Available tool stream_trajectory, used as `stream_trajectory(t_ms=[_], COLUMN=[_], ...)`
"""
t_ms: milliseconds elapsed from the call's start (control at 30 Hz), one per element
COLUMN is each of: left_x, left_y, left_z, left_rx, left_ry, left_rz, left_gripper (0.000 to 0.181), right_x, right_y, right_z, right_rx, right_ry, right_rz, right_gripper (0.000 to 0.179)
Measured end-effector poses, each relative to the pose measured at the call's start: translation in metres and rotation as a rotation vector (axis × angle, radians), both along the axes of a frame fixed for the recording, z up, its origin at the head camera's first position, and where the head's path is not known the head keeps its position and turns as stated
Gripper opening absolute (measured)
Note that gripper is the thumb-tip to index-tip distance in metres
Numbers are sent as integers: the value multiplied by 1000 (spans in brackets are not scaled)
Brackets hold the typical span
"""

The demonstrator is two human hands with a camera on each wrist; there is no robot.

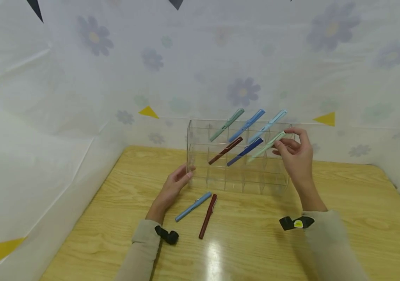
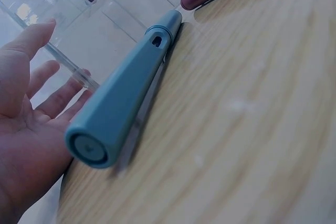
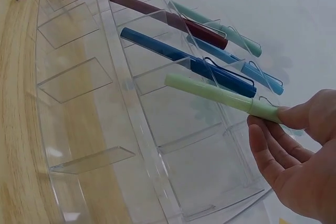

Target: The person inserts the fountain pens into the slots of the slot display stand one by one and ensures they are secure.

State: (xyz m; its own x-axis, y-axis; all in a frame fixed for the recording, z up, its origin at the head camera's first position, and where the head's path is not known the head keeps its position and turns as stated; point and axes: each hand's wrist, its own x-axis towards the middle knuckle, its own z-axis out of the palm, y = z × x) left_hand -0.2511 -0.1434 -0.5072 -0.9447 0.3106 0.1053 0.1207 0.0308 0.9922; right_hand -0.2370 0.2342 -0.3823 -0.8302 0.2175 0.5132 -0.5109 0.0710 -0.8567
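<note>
A clear acrylic pen rack with tiers of compartments stands on the table. My left hand holds its left side edge, thumb in front, some fingers seen through the plastic. At the rack's right, my right hand pinches a pale green pen by its clip end; the pen slants over the middle tier. Beside it in that tier lean a dark blue pen and a maroon pen. The top tier holds a green pen, a blue pen and a light blue pen.
In front of the rack, a grey-blue pen and a dark red pen lie on the wooden table. The grey-blue pen is close to my left hand. A flower-patterned white sheet hangs behind and at the sides.
</note>
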Motion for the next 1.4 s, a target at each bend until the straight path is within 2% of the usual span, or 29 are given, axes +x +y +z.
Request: stream_trajectory(t_ms=[100,300,467,600,700,833,1067,1400], left_x=[1,2,1,1,2,3,3,0], left_y=[1,2,2,2,2,2,0,-1], left_z=[0,1,1,2,2,0,-1,-1], left_rx=[-3,2,4,0,0,7,3,-12], left_ry=[-2,-12,-12,-12,-9,-10,-12,-5], left_rz=[2,-3,-6,-4,-4,-3,-4,-6], left_gripper=[55,54,55,55,55,55,55,57], right_x=[0,0,7,9,4,5,11,23], right_y=[-2,-2,-6,-8,-4,-3,-2,8], right_z=[-3,-7,4,6,-1,-1,6,4], right_rx=[75,246,294,342,384,455,529,527], right_ry=[-36,-54,-63,-44,-34,-74,-150,-99], right_rz=[-9,-43,-71,-159,-239,-299,-294,-291], right_gripper=[38,39,37,34,33,32,32,32])
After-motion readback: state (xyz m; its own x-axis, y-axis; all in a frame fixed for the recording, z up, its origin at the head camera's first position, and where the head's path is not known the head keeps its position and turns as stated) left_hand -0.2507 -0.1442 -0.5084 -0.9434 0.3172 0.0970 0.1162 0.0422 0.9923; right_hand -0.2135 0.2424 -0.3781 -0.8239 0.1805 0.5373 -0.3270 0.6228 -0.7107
